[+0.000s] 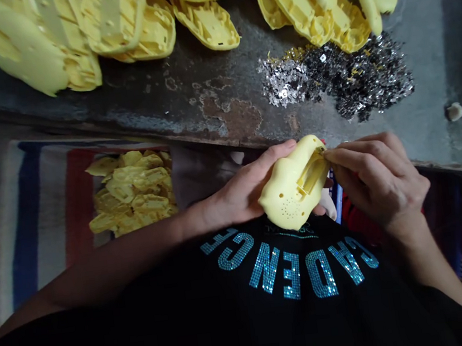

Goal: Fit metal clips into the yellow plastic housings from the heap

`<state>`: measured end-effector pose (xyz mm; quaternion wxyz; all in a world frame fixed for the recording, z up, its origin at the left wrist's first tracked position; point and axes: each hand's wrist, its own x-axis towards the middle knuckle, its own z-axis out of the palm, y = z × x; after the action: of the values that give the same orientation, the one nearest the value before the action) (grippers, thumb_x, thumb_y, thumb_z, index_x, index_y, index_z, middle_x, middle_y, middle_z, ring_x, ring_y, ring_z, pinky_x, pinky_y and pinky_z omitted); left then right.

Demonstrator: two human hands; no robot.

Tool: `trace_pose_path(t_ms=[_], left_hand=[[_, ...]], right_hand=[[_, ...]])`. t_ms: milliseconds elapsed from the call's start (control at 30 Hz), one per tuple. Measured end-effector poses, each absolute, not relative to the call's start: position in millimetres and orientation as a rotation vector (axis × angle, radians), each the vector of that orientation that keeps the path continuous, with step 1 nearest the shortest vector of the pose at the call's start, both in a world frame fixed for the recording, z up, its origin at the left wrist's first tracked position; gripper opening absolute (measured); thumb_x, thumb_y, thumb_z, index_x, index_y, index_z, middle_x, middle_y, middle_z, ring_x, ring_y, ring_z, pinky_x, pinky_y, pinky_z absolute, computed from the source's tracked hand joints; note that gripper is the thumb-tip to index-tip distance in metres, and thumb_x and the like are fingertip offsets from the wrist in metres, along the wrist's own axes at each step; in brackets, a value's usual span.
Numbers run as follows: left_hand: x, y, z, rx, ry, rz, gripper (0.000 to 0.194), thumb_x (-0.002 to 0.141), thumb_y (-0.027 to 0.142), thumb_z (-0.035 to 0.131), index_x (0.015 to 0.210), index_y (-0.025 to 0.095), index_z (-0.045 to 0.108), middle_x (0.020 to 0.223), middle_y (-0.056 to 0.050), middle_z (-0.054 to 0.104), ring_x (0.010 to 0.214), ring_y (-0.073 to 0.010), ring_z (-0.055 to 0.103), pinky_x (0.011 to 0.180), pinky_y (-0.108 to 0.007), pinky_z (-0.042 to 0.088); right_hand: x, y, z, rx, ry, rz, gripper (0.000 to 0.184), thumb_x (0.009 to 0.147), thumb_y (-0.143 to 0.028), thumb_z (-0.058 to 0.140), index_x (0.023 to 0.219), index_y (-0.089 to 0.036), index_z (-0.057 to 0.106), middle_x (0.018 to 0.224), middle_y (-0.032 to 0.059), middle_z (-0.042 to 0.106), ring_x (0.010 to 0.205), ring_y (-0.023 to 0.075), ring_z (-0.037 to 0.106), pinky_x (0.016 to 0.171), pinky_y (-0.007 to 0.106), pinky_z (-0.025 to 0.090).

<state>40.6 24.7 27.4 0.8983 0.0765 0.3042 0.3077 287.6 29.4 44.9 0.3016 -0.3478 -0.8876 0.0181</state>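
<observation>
Working at a dark, scuffed worktable (142, 102)'s edge, near a heap of small silver metal pieces (365, 79). Gripping a rounded pale-yellow plastic shell (284, 189) in the left hand (246, 189). Pinching with the right hand (376, 173) at the shell's long rectangular recess (310, 175), can't tell on what. Probably fitting a piece; next, hold steady, press squarely.

The person's left hand (249, 185) holds a yellow shell (282, 197), its slot (310, 175) exposed. The right hand (383, 174) pinches at one end of the slot; anything between the fingers (347, 157) is too small to identify. On the surface (141, 91): loose shells (119, 18) and heaped metal pieces (371, 80). Lower left: piled yellow parts (133, 196) by striped cloth (44, 212).
</observation>
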Motion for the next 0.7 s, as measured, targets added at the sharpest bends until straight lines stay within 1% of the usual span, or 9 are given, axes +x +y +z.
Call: trace_pose_path(t_ms=[67, 133, 200, 267, 400, 467, 533, 600, 700], left_hand=[[40, 27, 24, 0.231, 0.632, 0.581, 0.067, 0.111, 0.052, 0.073, 0.167, 0.016, 0.068, 0.109, -0.015, 0.091, 0.078, -0.0317, 0.087, 0.066, -0.033, 0.066], [40, 29, 20, 0.28, 0.584, 0.537, 0.072, 0.107, 0.055, 0.074, 0.169, 0.019, 0.064, 0.113, -0.014, 0.092, 0.082, -0.0323, 0.088, 0.073, -0.036, 0.068], [40, 30, 16, 0.291, 0.543, 0.534, 0.076, 0.104, 0.059, 0.079, 0.167, 0.02, 0.064, 0.116, -0.013, 0.092, 0.084, -0.0329, 0.088, 0.078, -0.038, 0.068], [40, 29, 14, 0.301, 0.53, 0.546, 0.079, 0.101, 0.065, 0.081, 0.165, 0.022, 0.065, 0.116, -0.012, 0.092, 0.085, -0.032, 0.088, 0.08, -0.038, 0.068], [39, 26, 12, 0.352, 0.54, 0.574, 0.083, 0.099, 0.069, 0.081, 0.167, 0.024, 0.066, 0.119, -0.011, 0.092, 0.087, -0.0309, 0.087, 0.081, -0.039, 0.067], [38, 24, 13, 0.358, 0.56, 0.563, 0.078, 0.099, 0.07, 0.08, 0.161, 0.023, 0.071, 0.12, -0.011, 0.091, 0.088, -0.0303, 0.086, 0.078, -0.037, 0.065], [37, 23, 14, 0.351, 0.591, 0.556, 0.071, 0.1, 0.073, 0.079, 0.149, 0.022, 0.076, 0.117, -0.011, 0.091, 0.085, -0.0279, 0.084, 0.072, -0.034, 0.061], [37, 23, 15, 0.343, 0.614, 0.57, 0.064, 0.1, 0.073, 0.081, 0.137, 0.021, 0.079, 0.11, -0.01, 0.089, 0.081, -0.0245, 0.081, 0.069, -0.031, 0.058], [39, 21, 16, 0.346, 0.613, 0.611, 0.055, 0.096, 0.069, 0.088, 0.122, 0.021, 0.079, 0.098, -0.006, 0.085, 0.077, -0.0213, 0.076, 0.069, -0.029, 0.059]], right_hand=[[288, 28, 45, -0.939, -2.319, 0.035, 0.037, 0.11, -0.01, 0.079, 0.142, -0.029, 0.078, 0.117, 0.006, 0.09, 0.094, 0.0259, 0.08, 0.084, 0.044, 0.064], [288, 26, 45, -0.969, -2.287, -0.004, 0.04, 0.107, -0.006, 0.08, 0.141, -0.027, 0.078, 0.114, 0.0059, 0.09, 0.095, 0.0257, 0.081, 0.085, 0.043, 0.065], [287, 24, 45, -0.997, -2.279, -0.037, 0.041, 0.106, -0.004, 0.081, 0.14, -0.027, 0.078, 0.113, 0.0052, 0.09, 0.094, 0.0249, 0.082, 0.086, 0.041, 0.066], [285, 21, 45, -1.008, -2.292, -0.036, 0.042, 0.106, -0.004, 0.081, 0.141, -0.026, 0.077, 0.117, 0.0061, 0.09, 0.096, 0.025, 0.082, 0.086, 0.041, 0.066], [281, 16, 43, -0.986, -2.292, 0.011, 0.046, 0.104, -0.001, 0.081, 0.142, -0.026, 0.078, 0.123, 0.0083, 0.09, 0.101, 0.0266, 0.082, 0.089, 0.041, 0.066], [280, 16, 43, -0.99, -2.266, 0.049, 0.047, 0.104, 0.0, 0.08, 0.142, -0.027, 0.079, 0.124, 0.0081, 0.09, 0.101, 0.0261, 0.082, 0.09, 0.041, 0.065], [279, 16, 42, -1.016, -2.224, 0.071, 0.047, 0.104, 0.0, 0.079, 0.142, -0.027, 0.08, 0.123, 0.0081, 0.089, 0.099, 0.025, 0.082, 0.09, 0.04, 0.065], [278, 18, 41, -1.038, -2.196, 0.07, 0.045, 0.106, -0.001, 0.078, 0.142, -0.028, 0.081, 0.122, 0.008, 0.089, 0.098, 0.0243, 0.082, 0.089, 0.039, 0.064], [278, 19, 40, -1.009, -2.223, 0.074, 0.046, 0.107, -0.002, 0.076, 0.143, -0.03, 0.081, 0.126, 0.0081, 0.089, 0.1, 0.0245, 0.082, 0.09, 0.04, 0.065]])
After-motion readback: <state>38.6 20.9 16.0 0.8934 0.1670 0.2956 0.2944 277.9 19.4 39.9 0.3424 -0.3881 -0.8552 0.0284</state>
